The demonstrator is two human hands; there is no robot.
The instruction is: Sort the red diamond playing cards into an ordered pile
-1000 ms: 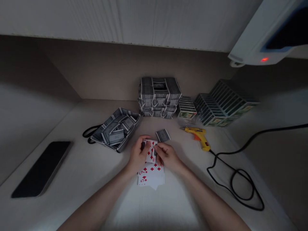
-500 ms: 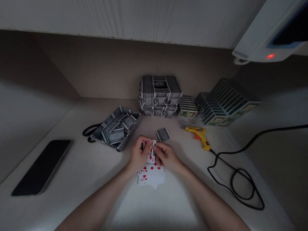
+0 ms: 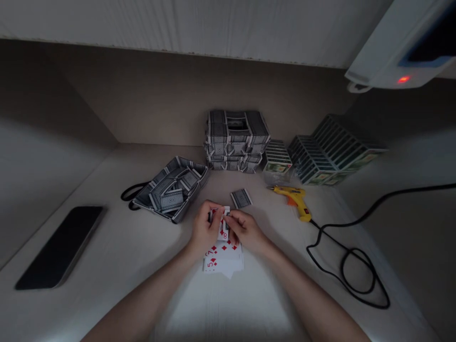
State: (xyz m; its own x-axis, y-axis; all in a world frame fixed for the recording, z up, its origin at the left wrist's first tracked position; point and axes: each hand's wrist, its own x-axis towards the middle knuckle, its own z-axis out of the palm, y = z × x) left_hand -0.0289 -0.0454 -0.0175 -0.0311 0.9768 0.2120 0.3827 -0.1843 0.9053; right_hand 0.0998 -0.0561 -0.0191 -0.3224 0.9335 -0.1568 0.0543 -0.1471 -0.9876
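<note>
Card (image 3: 223, 233), mid-frame, sits pinched in the fingers of left hand (image 3: 205, 229) and right hand (image 3: 248, 230); left thumb (image 3: 217, 219) has slid toward its right edge (narrowly folded), so creasing seems underway.

Two hands (image 3: 205, 229) (image 3: 248, 231); one glue gun (image 3: 293, 197)
</note>
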